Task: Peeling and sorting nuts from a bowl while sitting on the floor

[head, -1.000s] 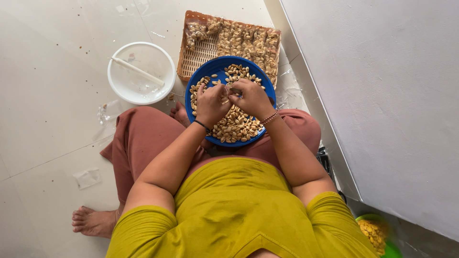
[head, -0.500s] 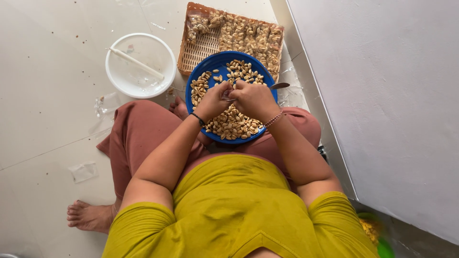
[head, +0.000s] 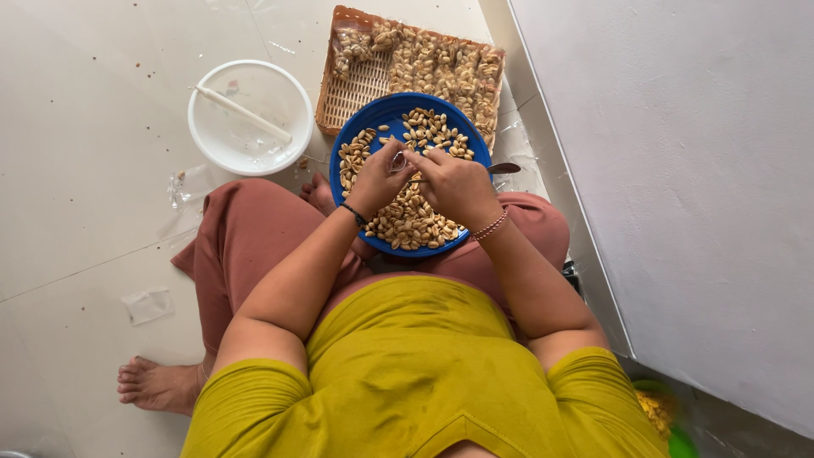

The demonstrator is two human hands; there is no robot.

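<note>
I see both hands pinched over the blue bowl (head: 383,114) of nuts: left hand (head: 377,180) and right hand (head: 455,185) gripping one nut; a slip could scatter it onto the floor (head: 85,127).

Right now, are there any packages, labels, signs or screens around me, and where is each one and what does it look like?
No labels, signs or screens show.
Clear plastic wrapper scrap: flat on the floor tiles by the left knee, see-through, crumpled.
Clear plastic sheet: on the floor below the white bowl, transparent, wrinkled.
Clear plastic: on the floor beside the woven tray and the blue bowl, glossy, see-through.
</note>
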